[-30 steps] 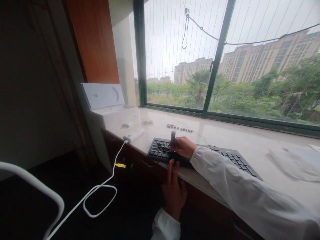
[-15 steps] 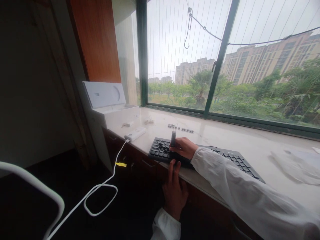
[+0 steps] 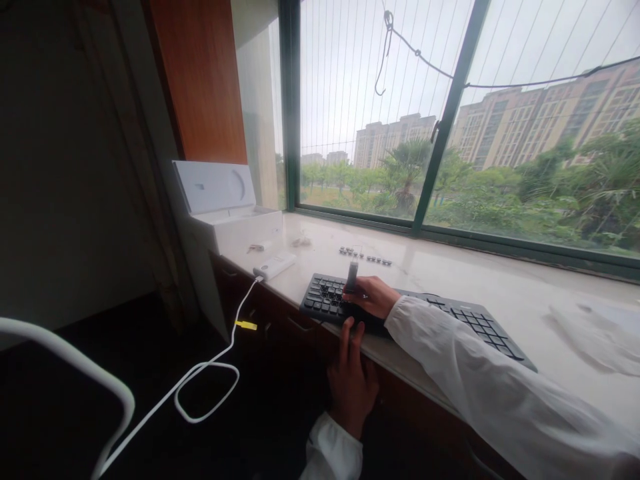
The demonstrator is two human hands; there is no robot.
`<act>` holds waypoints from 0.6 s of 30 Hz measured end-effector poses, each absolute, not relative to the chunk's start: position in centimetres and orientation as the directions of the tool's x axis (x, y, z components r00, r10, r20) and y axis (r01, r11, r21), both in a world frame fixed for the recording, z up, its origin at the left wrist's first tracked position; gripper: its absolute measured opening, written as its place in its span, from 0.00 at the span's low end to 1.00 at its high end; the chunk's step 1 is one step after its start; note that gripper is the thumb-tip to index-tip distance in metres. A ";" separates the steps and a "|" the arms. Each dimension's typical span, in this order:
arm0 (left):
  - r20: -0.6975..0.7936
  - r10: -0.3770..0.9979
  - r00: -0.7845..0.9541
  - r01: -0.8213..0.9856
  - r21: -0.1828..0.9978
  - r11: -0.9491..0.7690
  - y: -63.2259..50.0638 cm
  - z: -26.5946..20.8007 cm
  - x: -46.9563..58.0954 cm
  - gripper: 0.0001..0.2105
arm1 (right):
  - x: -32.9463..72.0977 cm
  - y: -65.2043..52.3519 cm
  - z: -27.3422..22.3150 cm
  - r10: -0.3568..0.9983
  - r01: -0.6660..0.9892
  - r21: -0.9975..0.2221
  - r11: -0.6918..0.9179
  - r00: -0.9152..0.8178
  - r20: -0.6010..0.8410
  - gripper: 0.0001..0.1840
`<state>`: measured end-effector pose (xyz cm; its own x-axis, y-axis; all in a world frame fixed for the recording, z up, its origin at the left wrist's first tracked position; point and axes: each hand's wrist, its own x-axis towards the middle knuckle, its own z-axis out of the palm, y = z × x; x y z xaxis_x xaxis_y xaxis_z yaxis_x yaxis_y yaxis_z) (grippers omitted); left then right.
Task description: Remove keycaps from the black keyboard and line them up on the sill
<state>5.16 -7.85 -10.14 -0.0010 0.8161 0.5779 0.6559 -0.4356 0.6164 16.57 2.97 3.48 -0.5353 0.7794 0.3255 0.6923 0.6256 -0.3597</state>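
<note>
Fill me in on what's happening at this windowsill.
A person in white sleeves works on a black keyboard lying on the pale sill. The right hand holds a small dark tool upright over the keys at the keyboard's left part. The left hand rests its fingertips on the keyboard's near edge. A row of loose keycaps lies behind, nearer the window.
</note>
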 end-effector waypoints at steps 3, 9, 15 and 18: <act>0.584 0.812 -0.003 0.657 0.614 -0.439 -7.9 -10.1 5.1 0.35 | 16.6 3.0 3.5 0.777 0.688 -0.363 0.629 -0.538 0.326 0.11; 0.596 0.803 -0.012 0.652 0.613 -0.446 -8.0 -10.1 5.1 0.35 | 16.7 3.1 3.4 0.780 0.692 -0.361 0.626 -0.540 0.317 0.11; 0.567 0.824 -0.005 0.664 0.618 -0.421 -7.9 -10.1 5.1 0.34 | 16.7 3.0 3.4 0.790 0.694 -0.379 0.612 -0.528 0.310 0.11; 0.568 0.823 0.005 0.657 0.618 -0.431 -8.0 -10.0 5.0 0.34 | 16.6 3.0 3.5 0.794 0.701 -0.374 0.607 -0.525 0.306 0.11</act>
